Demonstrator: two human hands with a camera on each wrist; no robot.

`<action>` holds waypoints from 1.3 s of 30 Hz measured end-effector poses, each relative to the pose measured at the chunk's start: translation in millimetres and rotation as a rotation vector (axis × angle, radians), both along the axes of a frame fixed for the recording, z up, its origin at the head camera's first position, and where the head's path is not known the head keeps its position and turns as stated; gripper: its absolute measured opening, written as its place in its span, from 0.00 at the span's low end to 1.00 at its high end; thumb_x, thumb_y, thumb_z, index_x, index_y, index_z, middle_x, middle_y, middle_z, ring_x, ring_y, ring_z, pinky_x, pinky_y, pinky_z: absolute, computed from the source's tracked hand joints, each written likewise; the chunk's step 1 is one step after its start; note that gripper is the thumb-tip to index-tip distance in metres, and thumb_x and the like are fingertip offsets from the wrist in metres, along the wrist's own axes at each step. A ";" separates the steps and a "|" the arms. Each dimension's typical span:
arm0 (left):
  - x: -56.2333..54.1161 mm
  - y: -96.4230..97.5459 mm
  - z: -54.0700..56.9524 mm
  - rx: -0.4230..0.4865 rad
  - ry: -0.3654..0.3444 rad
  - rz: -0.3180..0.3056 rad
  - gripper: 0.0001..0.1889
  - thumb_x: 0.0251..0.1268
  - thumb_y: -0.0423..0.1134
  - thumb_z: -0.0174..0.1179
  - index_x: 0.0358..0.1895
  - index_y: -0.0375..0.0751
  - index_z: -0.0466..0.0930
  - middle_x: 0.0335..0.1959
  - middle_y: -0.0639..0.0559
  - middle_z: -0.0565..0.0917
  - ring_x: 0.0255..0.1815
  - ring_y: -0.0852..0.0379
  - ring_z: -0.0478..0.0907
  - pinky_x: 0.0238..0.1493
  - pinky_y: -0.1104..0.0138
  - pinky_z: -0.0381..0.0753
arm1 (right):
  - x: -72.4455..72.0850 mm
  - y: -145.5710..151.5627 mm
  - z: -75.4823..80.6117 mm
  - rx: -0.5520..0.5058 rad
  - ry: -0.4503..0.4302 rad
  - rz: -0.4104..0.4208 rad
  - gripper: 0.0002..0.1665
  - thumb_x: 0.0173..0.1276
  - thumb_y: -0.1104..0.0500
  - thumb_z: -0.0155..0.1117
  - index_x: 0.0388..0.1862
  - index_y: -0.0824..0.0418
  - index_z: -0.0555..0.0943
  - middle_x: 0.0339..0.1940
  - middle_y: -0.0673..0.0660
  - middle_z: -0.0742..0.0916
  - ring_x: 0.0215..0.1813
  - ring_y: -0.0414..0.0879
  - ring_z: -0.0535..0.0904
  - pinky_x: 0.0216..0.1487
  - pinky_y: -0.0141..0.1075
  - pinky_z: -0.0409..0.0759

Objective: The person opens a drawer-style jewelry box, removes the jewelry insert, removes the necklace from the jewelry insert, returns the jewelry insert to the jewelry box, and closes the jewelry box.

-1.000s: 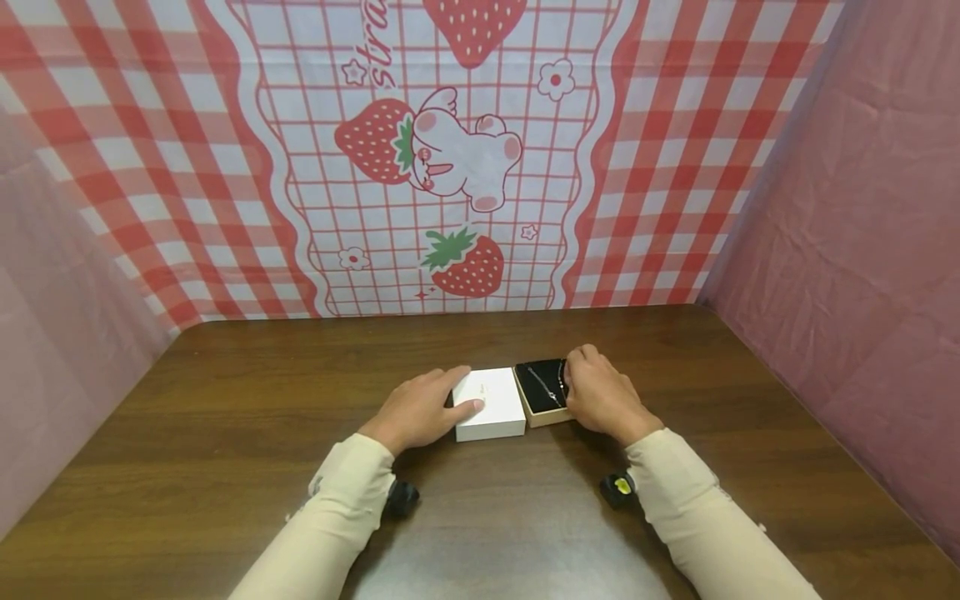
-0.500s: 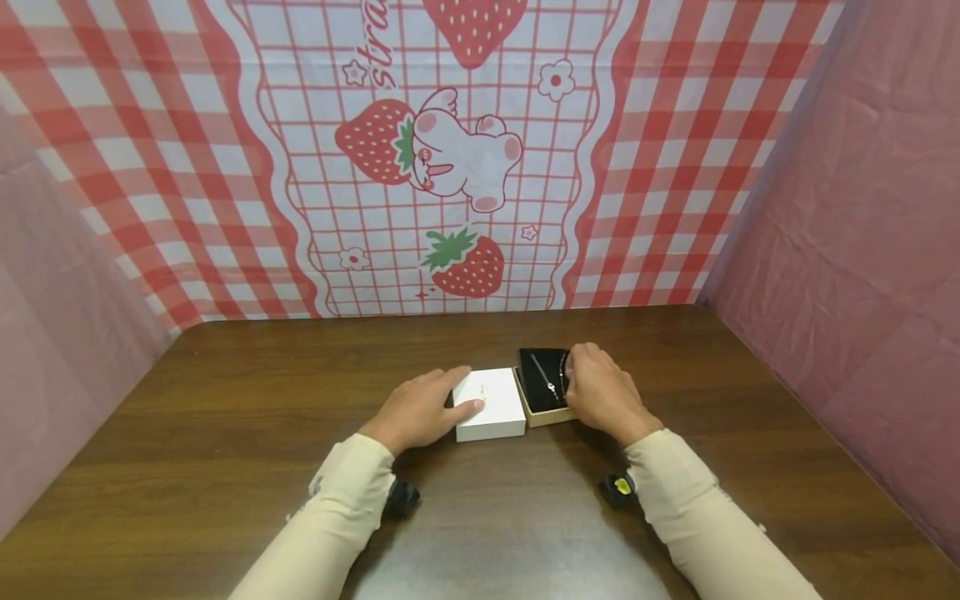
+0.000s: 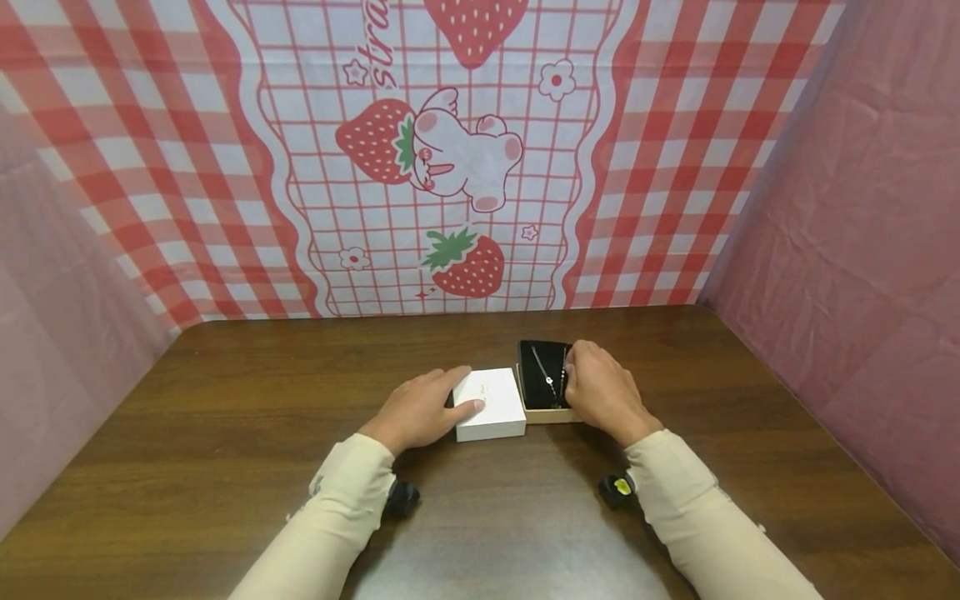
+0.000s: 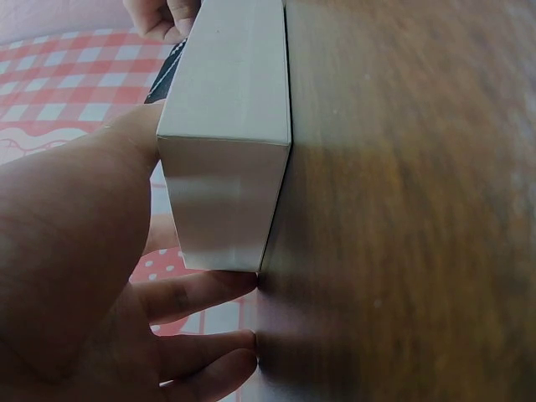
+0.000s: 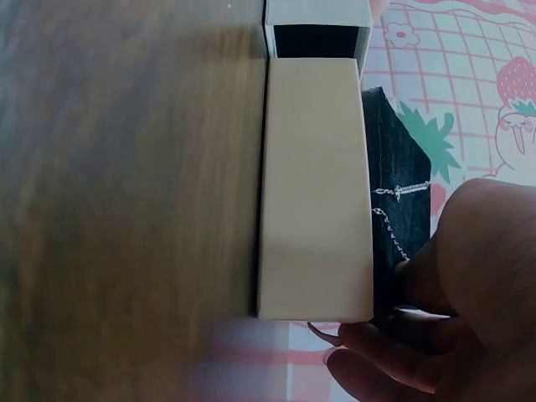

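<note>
Clearly, two hands are at work, set apart from each other, one on each of two box parts lying side by side. The left hand (image 3: 420,408) is spread rather than clamped: its thumb lies across the top of one white box sleeve (image 3: 498,406), and in the left wrist view its fingers reach down past the left end, straight, towards the table. The right hand (image 3: 602,387) pinches the right edge of one black jewellery pad (image 3: 534,392), though its fingertips are partly hidden in the head view.

That pad stands tilted in one tan box tray (image 3: 546,416), its far edge raised above the rim. Two strands of silvery chain (image 3: 549,380) run over it; whether they are one piece or two, I cannot tell. The tray sits just right of the white sleeve, whose facing end shows one dark opening in the right wrist view.

Behind the hands come two cream shirt sleeves (image 3: 341,492) and two black wrist devices, a left one (image 3: 402,499) and a right one (image 3: 616,490). Beneath lies one brown wood-grain table (image 3: 225,417). Beyond it hangs one red-and-white checked cloth (image 3: 667,125) printed with three strawberries, flanked by two pink drapes (image 3: 840,208).
</note>
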State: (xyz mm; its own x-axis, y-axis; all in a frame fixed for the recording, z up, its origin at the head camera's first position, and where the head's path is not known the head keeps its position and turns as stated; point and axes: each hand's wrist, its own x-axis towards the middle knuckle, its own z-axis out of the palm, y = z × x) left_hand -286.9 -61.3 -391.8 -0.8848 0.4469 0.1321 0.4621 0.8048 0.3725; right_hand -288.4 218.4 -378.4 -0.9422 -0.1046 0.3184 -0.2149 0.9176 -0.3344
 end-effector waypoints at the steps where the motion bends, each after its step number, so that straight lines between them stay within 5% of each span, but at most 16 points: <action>1: 0.0 0.1 0.1 0.001 -0.001 0.001 0.36 0.71 0.64 0.55 0.75 0.49 0.66 0.60 0.44 0.80 0.59 0.46 0.77 0.59 0.49 0.74 | 0.0 -0.1 0.0 -0.002 0.002 0.000 0.05 0.73 0.61 0.54 0.37 0.60 0.76 0.36 0.55 0.79 0.43 0.53 0.77 0.43 0.55 0.77; 23: 2.1 1.3 3.1 -0.004 -0.001 0.011 0.34 0.71 0.63 0.56 0.74 0.50 0.68 0.57 0.46 0.81 0.56 0.47 0.79 0.56 0.50 0.76 | 0.6 -2.0 1.3 -0.029 0.070 0.017 0.05 0.71 0.61 0.53 0.37 0.59 0.76 0.35 0.55 0.80 0.42 0.52 0.77 0.43 0.52 0.77; 39: 3.2 1.8 3.4 -0.010 0.001 0.015 0.34 0.71 0.64 0.55 0.74 0.51 0.67 0.58 0.46 0.80 0.58 0.46 0.78 0.57 0.50 0.75 | -0.3 -3.0 -1.5 -0.106 0.212 0.048 0.04 0.71 0.62 0.58 0.37 0.62 0.77 0.33 0.58 0.81 0.39 0.56 0.79 0.41 0.54 0.77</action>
